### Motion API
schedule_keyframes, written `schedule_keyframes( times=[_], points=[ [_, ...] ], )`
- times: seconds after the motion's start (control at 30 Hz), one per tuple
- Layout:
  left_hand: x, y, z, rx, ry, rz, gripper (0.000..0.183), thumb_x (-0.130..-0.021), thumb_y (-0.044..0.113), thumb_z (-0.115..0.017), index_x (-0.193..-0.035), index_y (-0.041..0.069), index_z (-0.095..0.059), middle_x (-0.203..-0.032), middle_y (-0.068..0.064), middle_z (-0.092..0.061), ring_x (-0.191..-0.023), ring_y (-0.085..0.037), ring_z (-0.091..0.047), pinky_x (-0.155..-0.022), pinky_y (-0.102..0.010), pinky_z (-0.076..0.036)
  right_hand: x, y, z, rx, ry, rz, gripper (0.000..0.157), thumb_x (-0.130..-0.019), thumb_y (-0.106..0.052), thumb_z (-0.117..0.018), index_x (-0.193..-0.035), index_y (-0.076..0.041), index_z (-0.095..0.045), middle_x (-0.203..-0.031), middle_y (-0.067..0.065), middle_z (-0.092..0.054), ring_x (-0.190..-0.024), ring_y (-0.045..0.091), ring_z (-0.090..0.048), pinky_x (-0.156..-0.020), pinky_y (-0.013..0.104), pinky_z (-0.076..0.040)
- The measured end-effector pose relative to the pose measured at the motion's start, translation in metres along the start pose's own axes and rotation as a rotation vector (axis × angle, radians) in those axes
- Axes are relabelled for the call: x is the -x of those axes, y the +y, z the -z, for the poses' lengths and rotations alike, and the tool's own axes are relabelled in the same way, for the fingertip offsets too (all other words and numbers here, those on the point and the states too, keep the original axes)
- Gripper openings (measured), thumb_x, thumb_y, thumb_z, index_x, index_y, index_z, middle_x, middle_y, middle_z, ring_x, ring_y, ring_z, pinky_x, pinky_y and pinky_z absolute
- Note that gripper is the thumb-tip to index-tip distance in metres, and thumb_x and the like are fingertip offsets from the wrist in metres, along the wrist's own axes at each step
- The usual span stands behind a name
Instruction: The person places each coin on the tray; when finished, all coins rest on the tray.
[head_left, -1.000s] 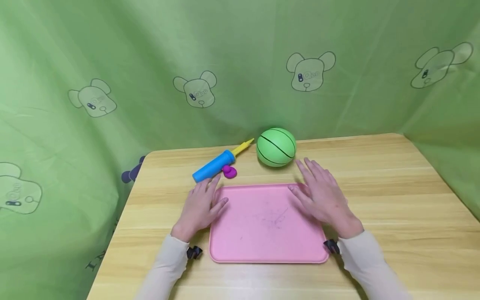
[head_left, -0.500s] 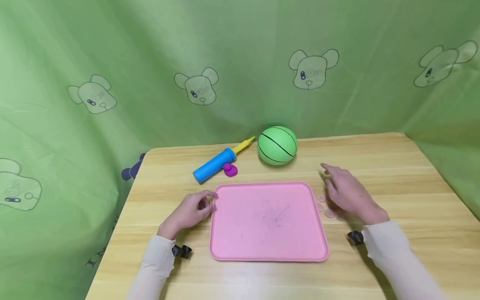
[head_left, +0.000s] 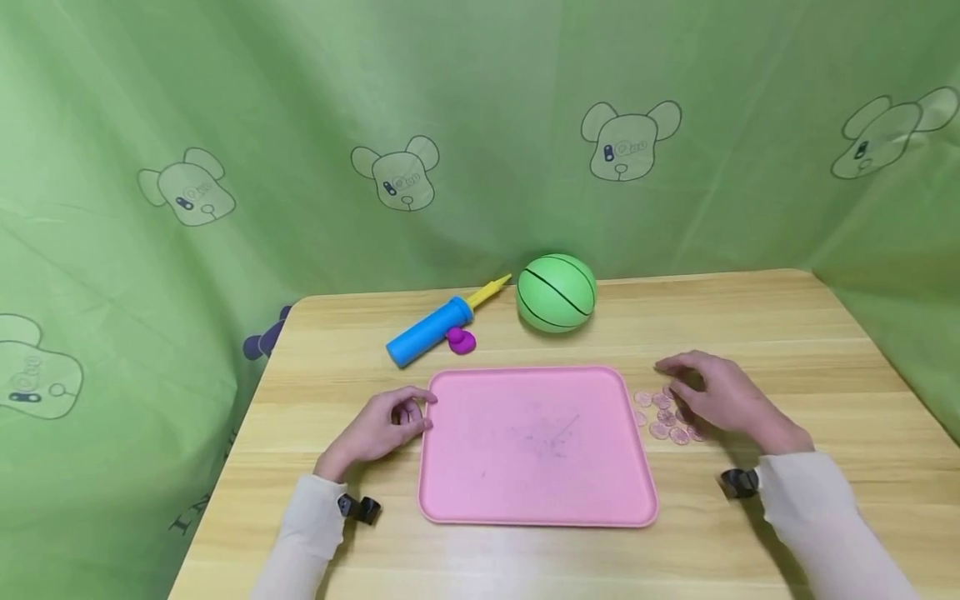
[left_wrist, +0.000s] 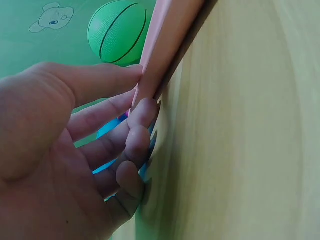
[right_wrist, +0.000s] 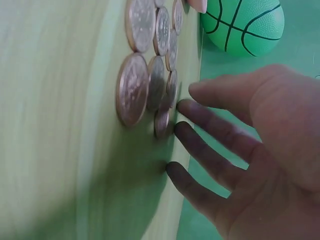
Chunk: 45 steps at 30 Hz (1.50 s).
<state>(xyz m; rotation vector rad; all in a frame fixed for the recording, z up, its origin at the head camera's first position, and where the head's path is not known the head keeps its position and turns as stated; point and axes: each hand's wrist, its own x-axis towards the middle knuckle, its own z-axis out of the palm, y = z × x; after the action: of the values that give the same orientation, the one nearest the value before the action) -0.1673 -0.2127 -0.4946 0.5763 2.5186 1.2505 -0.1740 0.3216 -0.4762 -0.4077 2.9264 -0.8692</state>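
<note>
A pink rectangular tray (head_left: 525, 450) lies on the wooden table. My left hand (head_left: 378, 427) rests beside its left edge, the thumb and index fingertips touching the rim. The left wrist view shows the thumb against the tray's rim (left_wrist: 167, 42), fingers loosely bent. Several copper-coloured coins (head_left: 660, 431) lie in a cluster right of the tray. My right hand (head_left: 727, 398) hovers over the cluster's right side with relaxed, slightly bent fingers. In the right wrist view the coins (right_wrist: 133, 90) lie flat near the spread fingertips, with nothing visibly held.
A green ball (head_left: 557, 293) sits at the back of the table (head_left: 847, 400). Left of it lie a blue hand pump (head_left: 429, 332) with a yellow nozzle and a small purple object (head_left: 461, 340). Green curtain (head_left: 495, 125) hangs behind the table.
My right hand has moved right, off the tray's far right corner, uncovering the coins. My left hand has shifted slightly back to the tray's left edge. The tray has stayed put.
</note>
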Motion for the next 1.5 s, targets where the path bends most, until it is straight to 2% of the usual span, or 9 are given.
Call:
schedule_keyframes(
  times=[0.2, 0.47, 0.6, 0.8, 0.97, 1.1, 1.3, 1.43, 1.5],
  points=[
    [0.000, -0.003, -0.001, 0.025, 0.008, 0.013, 0.036, -0.101, 0.009, -0.075, -0.136, 0.004, -0.072, -0.096, -0.005, -0.070, -0.080, -0.012, -0.058, -0.070, -0.020, -0.048, 0.001, 0.001, -0.001, 0.074, 0.007, 0.018, 0.021, -0.100, -0.010, -0.076, -0.120, -0.003, -0.081, -0.119, 0.019, -0.070, -0.101, 0.033, -0.067, -0.091, 0.058, -0.055],
    [0.000, -0.001, -0.003, 0.043, 0.020, 0.030, 0.038, -0.100, 0.011, -0.077, -0.137, 0.006, -0.072, -0.099, -0.006, -0.072, -0.079, -0.013, -0.058, -0.069, -0.020, -0.048, -0.002, -0.002, 0.005, 0.108, -0.044, -0.044, 0.026, -0.101, -0.016, -0.076, -0.120, 0.001, -0.078, -0.124, 0.026, -0.062, -0.109, 0.043, -0.064, -0.101, 0.072, -0.050],
    [-0.001, -0.001, -0.003, 0.050, 0.025, 0.037, 0.038, -0.100, 0.011, -0.077, -0.137, 0.006, -0.073, -0.099, -0.006, -0.071, -0.079, -0.013, -0.057, -0.068, -0.020, -0.047, -0.004, -0.003, 0.007, 0.130, -0.062, -0.071, 0.027, -0.102, -0.019, -0.076, -0.119, 0.000, -0.077, -0.124, 0.026, -0.060, -0.106, 0.041, -0.063, -0.099, 0.071, -0.051],
    [-0.001, -0.003, -0.004, 0.041, 0.031, 0.037, 0.038, -0.100, 0.011, -0.078, -0.137, 0.006, -0.073, -0.100, -0.007, -0.072, -0.078, -0.013, -0.057, -0.068, -0.020, -0.047, -0.008, 0.000, 0.008, 0.149, -0.087, -0.022, 0.018, -0.101, -0.015, -0.075, -0.108, 0.001, -0.073, -0.109, 0.021, -0.059, -0.096, 0.032, -0.056, -0.090, 0.057, -0.052],
    [-0.002, -0.004, -0.004, 0.036, 0.037, 0.038, 0.037, -0.100, 0.012, -0.078, -0.137, 0.007, -0.073, -0.099, -0.006, -0.072, -0.079, -0.013, -0.057, -0.069, -0.020, -0.047, -0.011, 0.001, 0.011, 0.162, -0.124, -0.007, 0.015, -0.102, -0.016, -0.073, -0.102, -0.001, -0.069, -0.107, 0.018, -0.059, -0.099, 0.033, -0.053, -0.087, 0.053, -0.048],
    [-0.002, -0.003, -0.003, 0.038, 0.037, 0.039, 0.037, -0.100, 0.012, -0.078, -0.136, 0.008, -0.073, -0.099, -0.006, -0.072, -0.079, -0.013, -0.057, -0.069, -0.020, -0.047, -0.012, 0.002, 0.013, 0.136, -0.147, -0.013, 0.017, -0.103, -0.018, -0.072, -0.106, -0.001, -0.069, -0.108, 0.019, -0.058, -0.100, 0.035, -0.054, -0.087, 0.056, -0.048],
    [-0.002, -0.003, -0.002, 0.029, 0.036, 0.044, 0.038, -0.100, 0.012, -0.078, -0.137, 0.008, -0.073, -0.099, -0.006, -0.072, -0.079, -0.013, -0.057, -0.069, -0.020, -0.047, -0.010, 0.008, 0.012, 0.098, -0.156, -0.005, 0.023, -0.101, -0.020, -0.077, -0.111, 0.000, -0.072, -0.112, 0.020, -0.058, -0.105, 0.036, -0.058, -0.101, 0.068, -0.049],
    [-0.002, -0.004, -0.002, 0.029, 0.038, 0.047, 0.038, -0.101, 0.011, -0.078, -0.138, 0.008, -0.073, -0.100, -0.006, -0.072, -0.079, -0.013, -0.057, -0.068, -0.020, -0.046, -0.013, 0.009, 0.012, 0.095, -0.167, -0.004, 0.019, -0.100, -0.020, -0.078, -0.108, -0.003, -0.073, -0.112, 0.020, -0.059, -0.106, 0.035, -0.058, -0.101, 0.068, -0.049],
    [-0.002, -0.004, -0.002, 0.029, 0.036, 0.051, 0.038, -0.101, 0.012, -0.077, -0.138, 0.008, -0.073, -0.100, -0.006, -0.072, -0.079, -0.013, -0.057, -0.069, -0.020, -0.046, -0.014, 0.009, 0.013, 0.103, -0.175, -0.001, 0.018, -0.100, -0.020, -0.078, -0.106, -0.004, -0.073, -0.110, 0.018, -0.059, -0.104, 0.034, -0.058, -0.097, 0.063, -0.050]
  ],
)
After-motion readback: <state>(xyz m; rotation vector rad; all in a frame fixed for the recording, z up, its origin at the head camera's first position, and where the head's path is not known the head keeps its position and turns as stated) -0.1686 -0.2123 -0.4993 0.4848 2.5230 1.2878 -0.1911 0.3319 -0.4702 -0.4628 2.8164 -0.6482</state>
